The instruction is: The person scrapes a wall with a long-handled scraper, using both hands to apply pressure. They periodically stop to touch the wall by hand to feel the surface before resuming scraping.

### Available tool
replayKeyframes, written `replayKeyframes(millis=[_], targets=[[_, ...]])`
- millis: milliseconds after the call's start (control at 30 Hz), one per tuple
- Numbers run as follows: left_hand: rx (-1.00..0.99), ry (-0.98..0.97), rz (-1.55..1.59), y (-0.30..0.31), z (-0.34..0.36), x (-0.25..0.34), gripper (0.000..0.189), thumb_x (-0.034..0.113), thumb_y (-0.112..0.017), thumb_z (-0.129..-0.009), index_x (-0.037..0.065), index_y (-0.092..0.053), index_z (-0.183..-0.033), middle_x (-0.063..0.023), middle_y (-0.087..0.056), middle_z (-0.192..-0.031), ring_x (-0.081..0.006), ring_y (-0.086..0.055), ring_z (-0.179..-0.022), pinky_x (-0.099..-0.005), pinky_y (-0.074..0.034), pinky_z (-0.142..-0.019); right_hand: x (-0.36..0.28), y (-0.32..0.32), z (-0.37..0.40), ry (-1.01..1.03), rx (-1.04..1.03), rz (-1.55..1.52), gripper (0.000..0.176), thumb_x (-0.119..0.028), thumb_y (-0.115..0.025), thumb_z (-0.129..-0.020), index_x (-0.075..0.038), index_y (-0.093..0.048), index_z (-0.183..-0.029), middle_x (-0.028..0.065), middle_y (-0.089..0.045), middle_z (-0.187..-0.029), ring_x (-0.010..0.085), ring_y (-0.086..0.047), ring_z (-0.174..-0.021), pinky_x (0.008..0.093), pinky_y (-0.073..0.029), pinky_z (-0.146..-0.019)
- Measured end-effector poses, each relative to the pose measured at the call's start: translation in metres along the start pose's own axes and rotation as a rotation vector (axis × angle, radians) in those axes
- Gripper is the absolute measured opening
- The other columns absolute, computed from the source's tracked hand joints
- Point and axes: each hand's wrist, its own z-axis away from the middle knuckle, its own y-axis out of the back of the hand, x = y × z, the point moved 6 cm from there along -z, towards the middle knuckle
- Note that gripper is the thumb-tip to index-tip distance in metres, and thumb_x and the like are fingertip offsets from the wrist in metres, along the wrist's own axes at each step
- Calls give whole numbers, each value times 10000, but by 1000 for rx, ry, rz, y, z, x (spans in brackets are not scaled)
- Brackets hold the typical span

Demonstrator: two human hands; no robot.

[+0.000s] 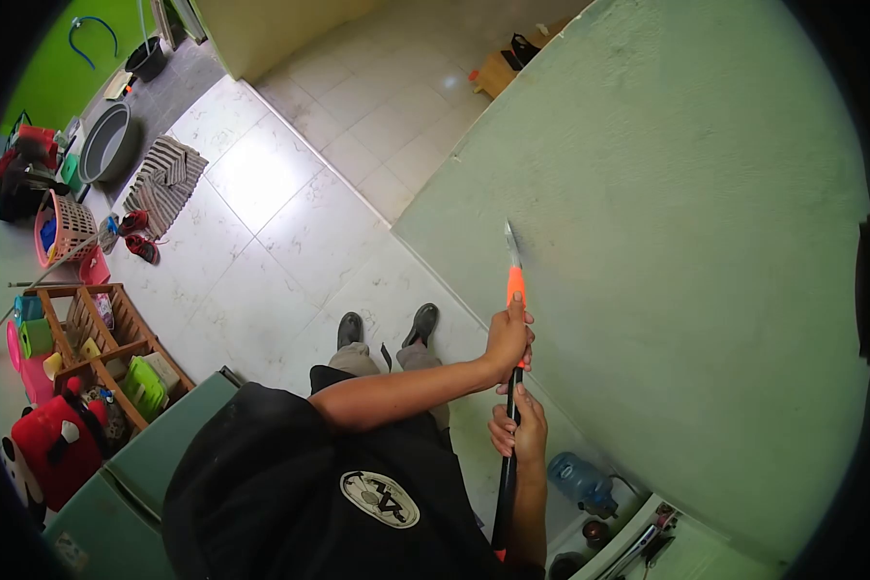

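A long-handled scraper [516,285] slants up in front of a pale green wall [686,251]. It has an orange neck, a black shaft and a narrow metal blade, whose tip overlaps the wall surface in this view. My left hand [507,340] reaches across my body and is wrapped round the handle just below the orange part. Lower down, my right hand [522,425] grips the black shaft, its thumb lying along it. The shaft's lower end runs down beside my right forearm, with a bit of orange showing there.
Left stand a wooden shelf [97,358] with colourful items, a pink laundry basket [73,227], a grey basin [108,145] and a striped cloth [164,184]. A blue water jug [580,480] sits low by the wall. A wooden piece [498,75] lies beyond the wall's edge.
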Motion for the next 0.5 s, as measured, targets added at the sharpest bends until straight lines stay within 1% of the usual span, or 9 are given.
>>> replayKeyframes(millis=[233, 300, 333, 367, 433, 467, 500], targets=[[14, 0, 6, 1, 2, -3, 643, 668, -351, -1041, 40, -474, -969, -18, -429, -573, -139, -444, -358, -316, -409, -310, -2, 1, -4, -39, 8, 31, 375, -431, -450, -1102, -70, -540, -1151, -26, -329, -556, 83, -296, -354, 270, -259, -304], [93, -47, 10, 12, -15, 0, 648, 669, -354, -1040, 41, -480, -947, -20, -434, -567, -142, -447, -357, -315, -410, -310, -1, 2, -11, -74, 14, 51, 372, -431, -455, -1100, -72, -542, -1148, -28, -327, -554, 85, -297, -354, 273, -263, -303], [135, -58, 1, 22, -27, -4, 650, 670, -356, -1040, 41, -482, -936, -21, -436, -565, -144, -449, -357, -314, -411, -310, -2, 2, -27, -87, -6, 41, 365, -431, -461, -1099, -77, -544, -1137, -31, -320, -552, 89, -304, -355, 276, -269, -303], [138, -52, 55, 33, -42, -5, 642, 637, -349, -1053, 24, -477, -910, -44, -464, -574, -159, -459, -342, -329, -399, -296, 0, 4, -32, -86, 13, 65, 365, -431, -461, -1099, -77, -543, -1132, -31, -319, -552, 90, -309, -354, 276, -270, -303], [120, -69, 46, 34, -39, -2, 639, 642, -357, -1050, 33, -478, -899, -47, -467, -566, -163, -463, -335, -330, -397, -290, 1, 2, -41, -85, 44, 128, 364, -429, -461, -1100, -75, -542, -1122, -32, -318, -552, 91, -318, -354, 276, -271, -303], [109, -25, 46, 26, -33, -3, 640, 640, -359, -1051, 35, -479, -881, -47, -469, -563, -166, -467, -333, -333, -399, -290, -3, -2, -26, -115, 37, 68, 364, -429, -459, -1101, -73, -537, -1109, -31, -326, -552, 91, -331, -358, 274, -274, -306], [102, 39, 51, 14, -13, -5, 642, 639, -361, -1052, 37, -480, -862, -48, -470, -559, -168, -471, -331, -335, -401, -289, -5, 1, -16, -120, 31, 80, 369, -430, -457, -1101, -69, -536, -1106, -28, -330, -552, 90, -333, -359, 273, -275, -307]])
